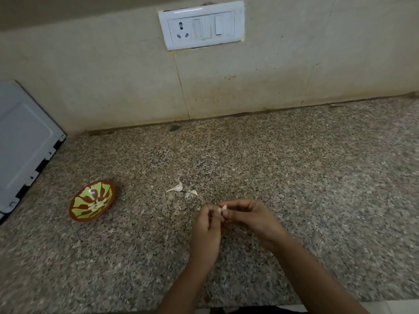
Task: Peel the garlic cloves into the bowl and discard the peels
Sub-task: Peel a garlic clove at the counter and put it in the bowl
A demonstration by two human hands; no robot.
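Note:
Both my hands meet above the middle of the granite counter (294, 177). My left hand (207, 227) and my right hand (251, 218) pinch one small pale garlic clove (224, 207) between their fingertips. A red bowl with a yellow-green pattern (79, 214) stands to the left and holds several peeled cloves (98, 204). Two white pieces of garlic or peel lie on the counter just beyond my hands, one piece (175, 188) left of the other piece (192, 193); I cannot tell which they are.
A grey metal appliance (25, 146) stands at the far left against the wall. A white socket and switch plate (201, 26) is set in the tiled wall behind. The counter's front edge (249, 305) runs along the bottom.

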